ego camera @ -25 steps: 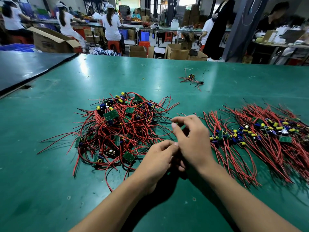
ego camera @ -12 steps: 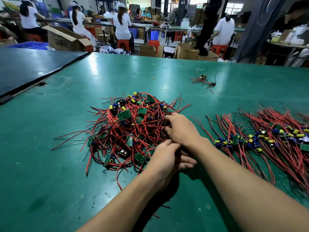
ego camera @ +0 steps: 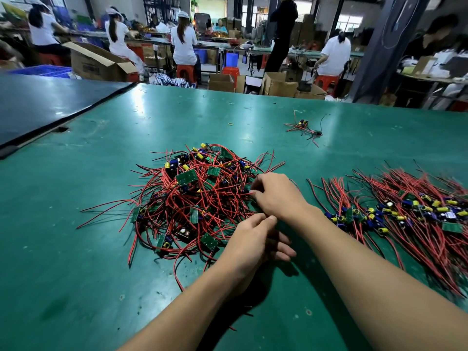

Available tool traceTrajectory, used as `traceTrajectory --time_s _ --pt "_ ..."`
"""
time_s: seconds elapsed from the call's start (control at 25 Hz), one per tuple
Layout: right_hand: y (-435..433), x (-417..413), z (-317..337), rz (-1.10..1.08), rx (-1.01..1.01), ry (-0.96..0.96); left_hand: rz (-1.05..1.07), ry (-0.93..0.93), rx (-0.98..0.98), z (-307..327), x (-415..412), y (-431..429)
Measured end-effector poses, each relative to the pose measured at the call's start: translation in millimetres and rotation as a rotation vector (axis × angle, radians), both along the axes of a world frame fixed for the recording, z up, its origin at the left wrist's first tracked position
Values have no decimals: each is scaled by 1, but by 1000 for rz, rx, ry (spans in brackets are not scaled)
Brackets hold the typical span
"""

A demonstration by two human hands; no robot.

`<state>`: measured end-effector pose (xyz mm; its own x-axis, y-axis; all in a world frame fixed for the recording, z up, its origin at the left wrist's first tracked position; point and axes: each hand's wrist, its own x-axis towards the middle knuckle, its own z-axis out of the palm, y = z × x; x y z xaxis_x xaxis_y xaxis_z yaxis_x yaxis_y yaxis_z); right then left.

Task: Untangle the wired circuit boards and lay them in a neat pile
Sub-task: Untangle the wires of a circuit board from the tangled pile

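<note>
A tangled heap of small green circuit boards with red and black wires [ego camera: 192,196] lies in the middle of the green table [ego camera: 76,262]. To the right, a laid-out pile of boards with straightened wires [ego camera: 410,214] spreads across the table. My right hand [ego camera: 276,196] reaches into the right edge of the heap, fingers curled and pinching red wires. My left hand [ego camera: 253,239] sits just below it at the heap's near-right edge, thumb and forefinger together at a wire, the other fingers loosely extended.
A single stray board with wires [ego camera: 304,127] lies farther back on the table. A dark table [ego camera: 38,105] adjoins at the left. Beyond the far edge are cardboard boxes [ego camera: 278,84] and several people at benches.
My right hand moved from above my left hand forward into the heap's right edge and took hold of wires. My left hand stayed near the heap's front right.
</note>
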<state>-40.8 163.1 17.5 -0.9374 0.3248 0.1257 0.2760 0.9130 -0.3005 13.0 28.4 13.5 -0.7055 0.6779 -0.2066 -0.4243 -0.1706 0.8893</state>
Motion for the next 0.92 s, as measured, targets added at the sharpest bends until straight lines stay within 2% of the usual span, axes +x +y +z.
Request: traceTrajectory --time_s 0.08,0.2,0.36,0.52,0.76,0.84,0.92 --pt "-2 -6 -3 64 -53 67 3 2 -6 0 0 1" --pt "-5 -17 -13 136 -148 42 8 -18 -5 0 -2 1" --pt "-9 -20 -20 69 -206 84 15 -50 15 -1 -4 1" --pt "-6 -21 -9 57 -114 74 17 -63 16 -4 -6 2" --pt "15 -9 43 39 53 -61 77 -176 80 -3 -6 0" --pt "27 2 65 -3 -32 -56 72 -188 84 -4 -7 -1" --pt "36 19 85 -23 -295 48 43 -155 69 -6 -7 -3"
